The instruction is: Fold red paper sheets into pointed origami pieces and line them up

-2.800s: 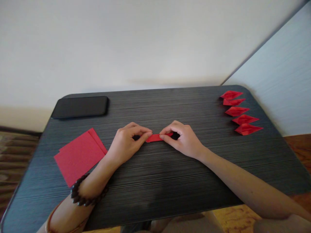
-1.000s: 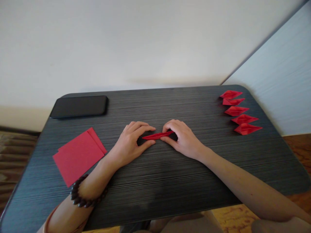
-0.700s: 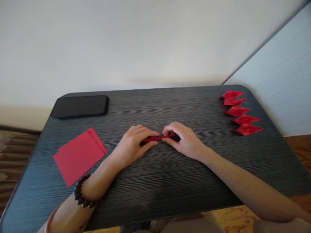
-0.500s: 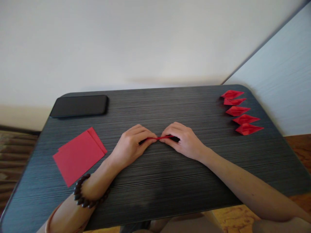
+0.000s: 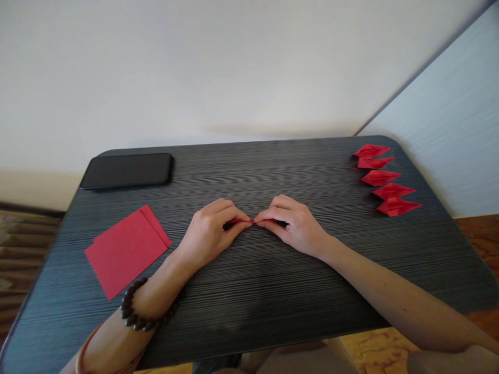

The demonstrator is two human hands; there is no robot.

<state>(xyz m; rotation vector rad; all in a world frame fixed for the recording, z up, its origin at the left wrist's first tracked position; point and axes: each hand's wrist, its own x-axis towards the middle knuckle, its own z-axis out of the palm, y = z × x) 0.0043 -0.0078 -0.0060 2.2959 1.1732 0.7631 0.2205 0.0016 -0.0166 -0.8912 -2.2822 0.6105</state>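
"Where's the folded red paper (image 5: 252, 222)?"

"Edge-on between the left hand (image 5: 212, 223) and right hand (image 5: 294, 222), both pinching it near its middle, thumbs closed against fingers."

"How will it handle?"

"Probably light and crisp, easily creased or torn; that layered middle seems the surest hold."

"Any lettering?"

"None I can read, even on the black phone (image 5: 127, 171) beyond the left fingers."

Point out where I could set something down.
Bare table lies beyond the left hand and right hand, between the phone and five folded pieces; another patch lies between the hands and the near edge. Crowded: phone and sheets at left, folded pieces at far right, pinched paper mid-table.
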